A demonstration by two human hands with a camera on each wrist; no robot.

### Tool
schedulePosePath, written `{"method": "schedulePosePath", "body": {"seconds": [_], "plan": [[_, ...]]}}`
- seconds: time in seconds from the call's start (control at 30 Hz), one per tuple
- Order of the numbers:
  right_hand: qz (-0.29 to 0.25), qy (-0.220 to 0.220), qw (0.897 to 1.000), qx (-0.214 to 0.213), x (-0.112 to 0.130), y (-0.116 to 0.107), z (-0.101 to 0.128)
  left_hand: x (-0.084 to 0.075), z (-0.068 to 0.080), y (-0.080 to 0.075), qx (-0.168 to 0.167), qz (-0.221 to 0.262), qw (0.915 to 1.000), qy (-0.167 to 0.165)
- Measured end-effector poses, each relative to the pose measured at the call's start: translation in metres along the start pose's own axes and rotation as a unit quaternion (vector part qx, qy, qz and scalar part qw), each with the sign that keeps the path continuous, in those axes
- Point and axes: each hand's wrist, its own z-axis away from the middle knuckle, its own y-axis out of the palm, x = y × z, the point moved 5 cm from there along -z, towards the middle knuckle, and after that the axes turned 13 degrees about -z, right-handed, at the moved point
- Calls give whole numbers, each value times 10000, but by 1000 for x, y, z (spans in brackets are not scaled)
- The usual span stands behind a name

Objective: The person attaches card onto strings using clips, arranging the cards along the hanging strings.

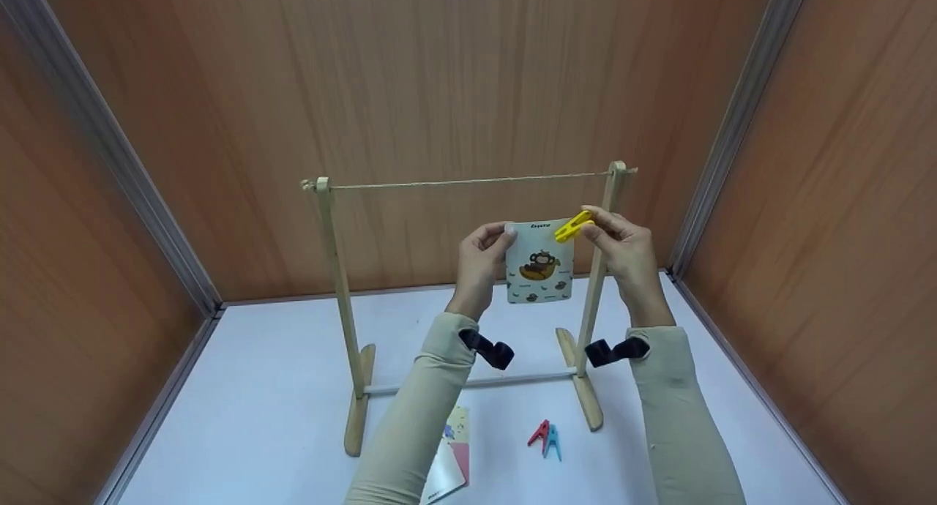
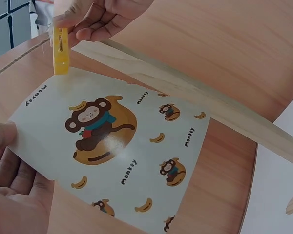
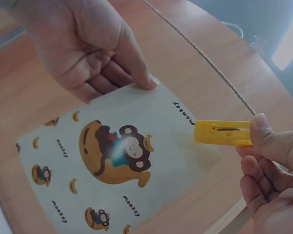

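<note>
A pale green card [image 1: 539,289] printed with a monkey on a banana hangs upright from my left hand [image 1: 483,263], pinched at its upper left corner between thumb and fingers. My right hand [image 1: 631,260] pinches a yellow clothespin [image 1: 573,227] by its handle ends. The clothespin's tip overlaps the card's upper right corner in the head view, and in the right wrist view the clothespin [image 3: 222,133] lies at the card's edge. Above and behind both hands runs a twine line [image 1: 468,182], strung between two wooden posts.
The wooden stand's left post [image 1: 338,285] and right post [image 1: 594,300] rise from flat feet, joined by a white crossbar [image 1: 521,379]. Red [image 1: 539,433] and blue [image 1: 552,442] clothespins lie on the white table [image 1: 278,388]. Several cards [image 1: 455,446] lie partly under my left forearm. Wood-grain panels surround the table.
</note>
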Motion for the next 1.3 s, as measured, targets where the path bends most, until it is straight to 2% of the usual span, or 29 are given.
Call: {"method": "schedulePosePath", "body": {"seconds": [0.2, 0.43, 0.93, 1.3], "plan": [[-74, -124, 9997, -217, 11, 3, -6, -8, -3, 1, -2, 28, 9999, 151], [-277, -338, 9981, -428, 22, 5, -11, -18, -9, 3, -79, 137, 9997, 159], [-744, -709, 9931, -562, 41, 15, -22, -36, -17, 3, -274, 80, 9993, 251], [-873, -1111, 9868, -795, 54, 12, -26, -45, -21, 11, -176, 94, 9993, 323]]}}
